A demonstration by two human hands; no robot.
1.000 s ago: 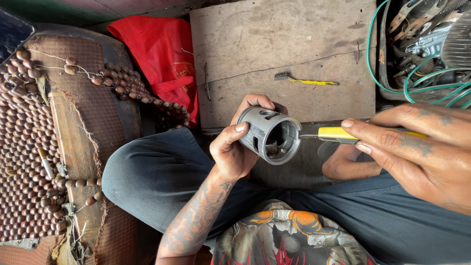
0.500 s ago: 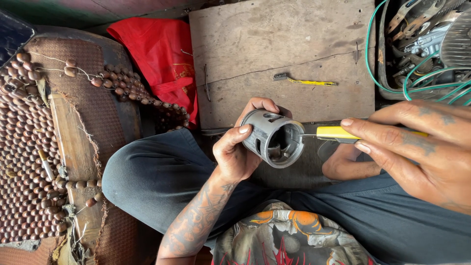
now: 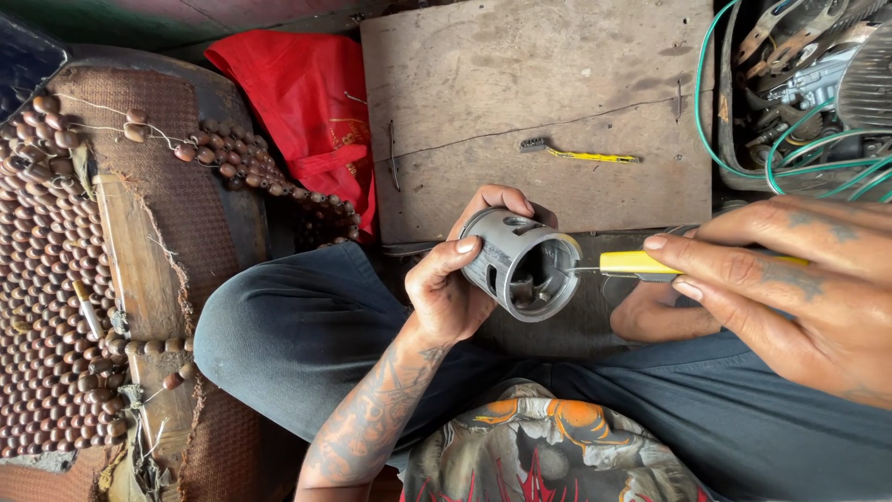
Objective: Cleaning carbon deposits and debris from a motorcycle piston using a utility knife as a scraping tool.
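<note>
My left hand grips a grey metal piston, hollow end turned toward the right. My right hand holds a yellow-handled thin tool level, its metal tip poking into the piston's open skirt. Both hands hover above my lap, over dark trousers with crossed legs.
A worn wooden board lies ahead with a small yellow-handled brush on it. A red cloth sits left of the board. A beaded seat mat covers the left side. Green wires and engine parts fill the upper right.
The piston has turned slightly in my left hand and the tool tip has gone a little further into its opening. Otherwise little has moved.
</note>
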